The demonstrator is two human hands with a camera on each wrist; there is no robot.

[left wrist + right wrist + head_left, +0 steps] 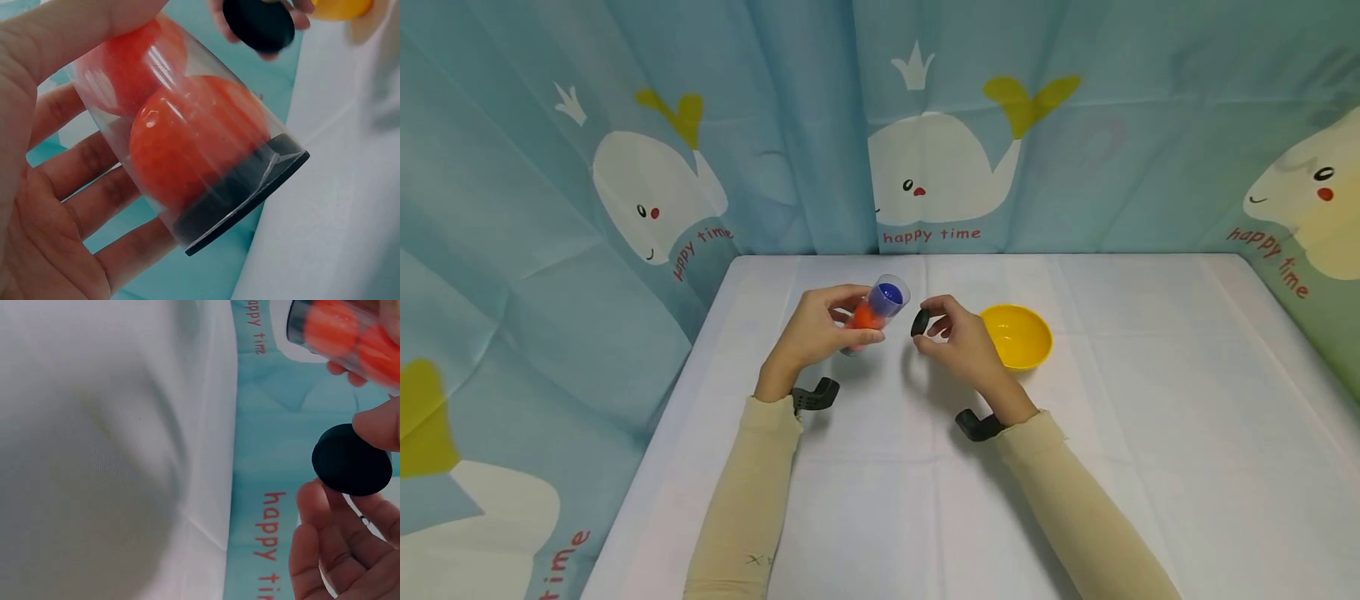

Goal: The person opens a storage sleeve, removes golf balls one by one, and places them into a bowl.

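One clear tube (869, 315) tilts above the tabletop (1150, 375) in the head view, grasped by the left grip (818, 327); overtipping could spill its blue item (890, 295). In the left wrist view, it might slip if the fingers (103, 200) loosen. In the right wrist view, the right grip (351, 547) pinches a black cap (352, 460), droppable if nudged.

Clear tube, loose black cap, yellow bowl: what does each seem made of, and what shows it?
Clear tube: probably thin, glossy plastic; see-through, with bright streaks.
Loose black cap: plastic or rubber, matte; its face shows hardly any shine.
Yellow bowl: likely smooth, glossy plastic, given its even colour and sheen, though glazed ceramic is possible.
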